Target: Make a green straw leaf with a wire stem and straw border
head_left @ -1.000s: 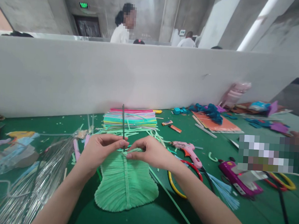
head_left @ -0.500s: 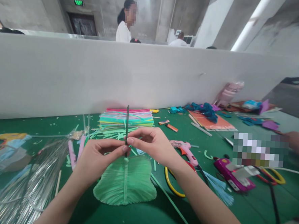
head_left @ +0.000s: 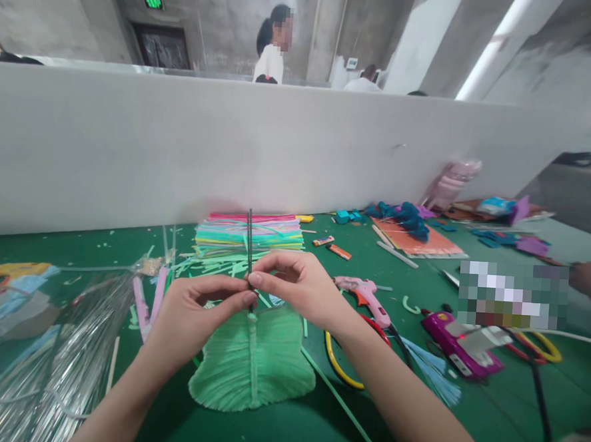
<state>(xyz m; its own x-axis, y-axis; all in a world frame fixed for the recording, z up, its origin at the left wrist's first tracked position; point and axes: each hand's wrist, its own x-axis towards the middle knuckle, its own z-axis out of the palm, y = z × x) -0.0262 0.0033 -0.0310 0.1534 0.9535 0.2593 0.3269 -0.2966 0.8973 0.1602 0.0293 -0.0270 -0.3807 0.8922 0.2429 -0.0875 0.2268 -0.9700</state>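
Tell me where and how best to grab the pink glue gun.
Take the pink glue gun by its handle, probably from the person's right: it lies on its side with the handle slanting toward the person, while the red loop and right forearm crowd its near left. Better avoid the nozzle end, which points left, near the right hand.

Green sign [head_left: 153,3]: glowed above a dark door [head_left: 162,46].
White partition [head_left: 300,148]: stood behind the green surface [head_left: 202,437].

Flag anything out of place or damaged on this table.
Mainly the green strips: they lie strewn at odd angles in front of the bundle, whose strips lie mostly side by side. No damage is plain.
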